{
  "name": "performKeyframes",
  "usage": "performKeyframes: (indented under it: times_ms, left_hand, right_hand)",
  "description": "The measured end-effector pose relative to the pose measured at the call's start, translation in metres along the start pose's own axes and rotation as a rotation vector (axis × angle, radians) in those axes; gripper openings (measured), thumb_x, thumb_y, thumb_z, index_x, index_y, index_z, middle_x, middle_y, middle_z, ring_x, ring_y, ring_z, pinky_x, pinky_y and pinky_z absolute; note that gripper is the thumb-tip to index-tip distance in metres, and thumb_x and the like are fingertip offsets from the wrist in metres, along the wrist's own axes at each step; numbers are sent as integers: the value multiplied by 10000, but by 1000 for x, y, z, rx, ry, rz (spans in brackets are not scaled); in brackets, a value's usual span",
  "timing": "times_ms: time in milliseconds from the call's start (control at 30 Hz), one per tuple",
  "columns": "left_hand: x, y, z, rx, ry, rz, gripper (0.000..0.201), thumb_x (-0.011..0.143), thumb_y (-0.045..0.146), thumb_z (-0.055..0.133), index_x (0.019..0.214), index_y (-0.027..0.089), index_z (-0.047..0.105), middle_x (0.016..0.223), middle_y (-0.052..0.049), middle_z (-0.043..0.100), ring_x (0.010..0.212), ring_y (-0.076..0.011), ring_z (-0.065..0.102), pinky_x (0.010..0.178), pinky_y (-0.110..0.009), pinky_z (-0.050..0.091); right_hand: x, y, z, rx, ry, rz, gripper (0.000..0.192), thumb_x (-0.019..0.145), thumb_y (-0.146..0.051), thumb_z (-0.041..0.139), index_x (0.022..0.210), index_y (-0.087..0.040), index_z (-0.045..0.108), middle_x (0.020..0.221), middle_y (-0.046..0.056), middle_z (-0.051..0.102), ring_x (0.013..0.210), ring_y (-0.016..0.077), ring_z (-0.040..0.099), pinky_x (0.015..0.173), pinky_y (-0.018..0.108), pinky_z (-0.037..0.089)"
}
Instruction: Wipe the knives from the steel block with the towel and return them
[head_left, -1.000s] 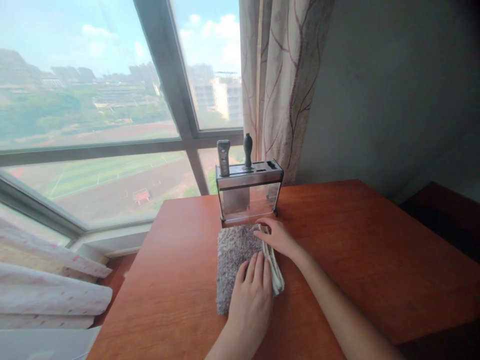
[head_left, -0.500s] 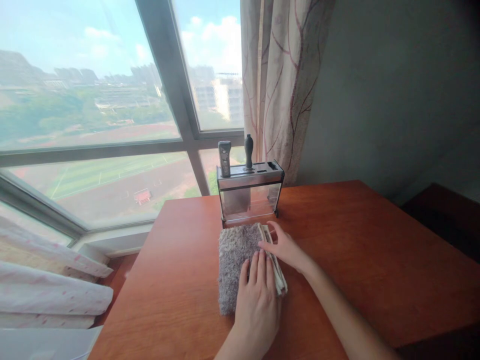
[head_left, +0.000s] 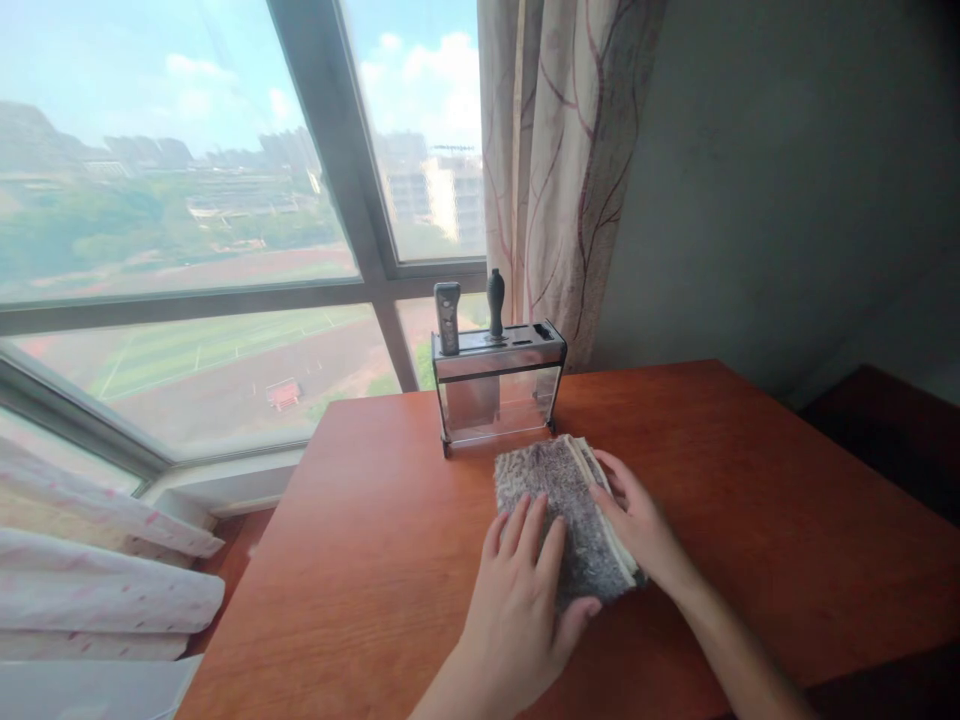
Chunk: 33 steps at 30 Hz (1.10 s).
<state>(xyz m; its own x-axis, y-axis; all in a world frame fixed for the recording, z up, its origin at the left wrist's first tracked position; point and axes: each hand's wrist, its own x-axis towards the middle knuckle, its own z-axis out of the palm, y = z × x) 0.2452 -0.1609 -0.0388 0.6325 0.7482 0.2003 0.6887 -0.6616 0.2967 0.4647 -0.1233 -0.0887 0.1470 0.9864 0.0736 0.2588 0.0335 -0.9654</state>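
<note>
Folded cloth (head_left: 564,510) shifted right of its earlier spot, toward frame centre. Left hand (head_left: 517,610) and right hand (head_left: 637,520) lay flat on it, neither clenched. Knife block (head_left: 498,380) unchanged.

The fuzzy gray cloth (head_left: 566,515) is sitting further to the right now (it was more to the left before), turned a bit, between the left hand (head_left: 521,610) and right hand (head_left: 637,515), which moved along.

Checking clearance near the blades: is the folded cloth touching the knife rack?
Apart. The head view shows a strip of bare table between the folded cloth and the knife rack.
</note>
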Motion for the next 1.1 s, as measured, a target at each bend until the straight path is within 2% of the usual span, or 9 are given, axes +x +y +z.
performKeyframes:
  times_ms: [167,267,333,433,500,600,667,900,1100]
  left_hand:
    - [-9,-24,5,29,8,-59,512,916,369,494,1380,158,455,1544,-153,337,1427,-324,276,1115,-530,320]
    - [-14,-35,10,32,10,-98,461,909,298,492,1345,146,486,1519,-158,380,1415,-325,304,1107,-534,342]
    - [-15,-39,11,17,12,-116,440,893,259,504,1320,152,507,1502,-151,410,1408,-321,320,1106,-532,350]
    - [-14,-41,10,-1,2,-144,453,855,223,542,1304,168,522,1484,-143,438,1394,-321,347,1102,-523,362]
    - [-12,-44,9,0,7,-175,458,847,219,549,1302,172,525,1468,-143,459,1376,-319,379,1098,-510,372]
    - [-8,-55,5,12,46,-230,421,873,237,515,1285,154,534,1434,-160,493,1335,-317,436,1077,-497,398]
    - [-6,-68,0,25,85,-266,424,884,258,501,1291,140,523,1424,-177,498,1318,-325,455,1059,-503,413]
    - [13,-126,-25,-146,244,-419,581,916,361,466,1423,110,333,1432,-210,466,1336,-312,437,1060,-489,407]
    - [33,-152,-21,-364,315,-433,687,889,378,514,1472,143,236,1492,-209,381,1381,-316,369,1073,-511,380]
  right_hand:
    - [6,22,-75,6,54,153,507,815,-452,600,1271,-257,496,1269,128,630,1107,289,637,938,432,507]
    - [8,36,-100,-62,63,167,497,783,-449,624,1236,-260,544,1230,130,654,1055,301,663,871,420,546]
    - [8,39,-109,-199,85,115,479,791,-440,605,1225,-241,563,1232,139,644,1023,301,672,851,424,557]
    - [6,28,-108,-529,279,-34,463,838,-437,532,1230,-193,568,1215,164,628,977,308,673,851,471,551]
    - [2,17,-97,-686,355,-163,452,890,-428,469,1262,-184,549,1246,160,609,1053,309,644,910,488,526]
    - [-6,11,-73,-810,117,-373,450,939,-398,428,1338,-200,493,1419,119,495,1318,287,460,1090,471,396]
    - [-10,18,-60,-919,27,-421,478,937,-429,443,1345,-185,497,1456,129,456,1361,311,401,1104,502,370]
    - [5,55,-59,-1080,-6,-407,534,950,-453,400,1377,-139,475,1485,151,414,1387,342,350,1096,531,364]
    - [31,60,-68,-1022,-2,-427,494,956,-386,368,1370,-146,491,1481,155,417,1402,318,332,1103,515,365]
